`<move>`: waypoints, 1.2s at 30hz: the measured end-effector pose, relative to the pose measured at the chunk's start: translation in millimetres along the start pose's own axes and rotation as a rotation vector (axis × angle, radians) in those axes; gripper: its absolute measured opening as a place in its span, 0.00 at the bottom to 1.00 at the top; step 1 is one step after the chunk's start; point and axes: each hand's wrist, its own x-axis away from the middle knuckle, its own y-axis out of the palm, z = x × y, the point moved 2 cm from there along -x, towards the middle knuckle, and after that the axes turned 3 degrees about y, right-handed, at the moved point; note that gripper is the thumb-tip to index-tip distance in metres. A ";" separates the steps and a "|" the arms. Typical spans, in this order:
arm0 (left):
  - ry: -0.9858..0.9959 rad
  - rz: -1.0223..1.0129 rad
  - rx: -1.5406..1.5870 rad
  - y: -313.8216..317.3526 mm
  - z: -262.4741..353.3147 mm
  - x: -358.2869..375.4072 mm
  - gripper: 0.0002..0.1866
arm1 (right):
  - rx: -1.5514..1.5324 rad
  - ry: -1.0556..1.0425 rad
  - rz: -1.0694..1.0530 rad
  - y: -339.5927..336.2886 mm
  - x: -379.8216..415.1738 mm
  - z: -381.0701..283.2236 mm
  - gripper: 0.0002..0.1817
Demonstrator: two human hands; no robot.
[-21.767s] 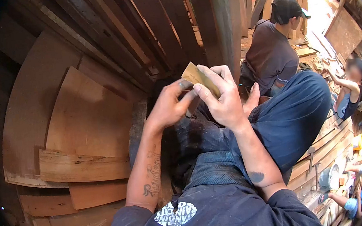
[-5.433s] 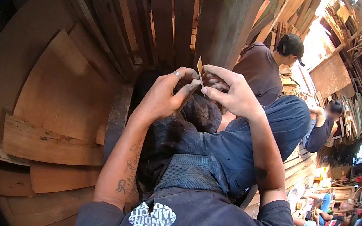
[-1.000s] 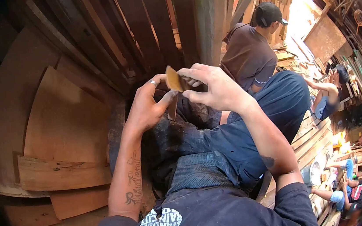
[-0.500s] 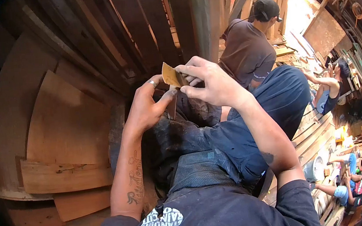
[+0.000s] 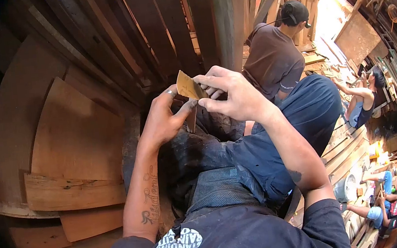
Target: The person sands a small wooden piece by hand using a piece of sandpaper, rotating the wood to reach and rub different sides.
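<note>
My right hand pinches a bent piece of sandpaper with a yellowish-tan back and faint dark marks on it. Close beside it, my left hand is closed on a thin, flat piece of wood, whose lower end shows below the thumb. A ring sits on a left finger, and the left thumb tip looks dark with dirt. Both hands meet above my lap, the sandpaper at the wood's upper end. Where paper and wood touch is hidden by the fingers.
Wooden panels lean at my left, and upright planks stand in front. A person in a brown shirt sits close ahead on the right. Further right are other seated people, a bucket and stacked timber.
The view has shifted slightly. My hands stay together in nearly the same place, and the sandpaper has tilted a little; both grips are unchanged.
</note>
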 end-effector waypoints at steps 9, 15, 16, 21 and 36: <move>0.006 0.018 -0.025 -1.1 4.4 0.0 0.18 | 0.013 -0.016 -0.002 -0.7 -1.9 -1.0 0.29; 0.023 0.015 -0.003 -0.3 0.5 -1.1 0.18 | 0.031 -0.001 0.031 -0.1 0.2 -1.5 0.28; 0.050 0.036 0.004 -0.6 -0.9 -1.0 0.18 | 0.027 -0.011 0.017 -1.6 -0.1 -7.5 0.28; -0.015 -0.005 0.000 -1.1 6.7 1.1 0.17 | 0.069 0.032 0.039 -2.8 -5.3 2.1 0.29; 0.004 -0.015 -0.011 -1.2 0.0 1.1 0.18 | 0.152 0.004 0.020 -7.4 -4.9 2.9 0.29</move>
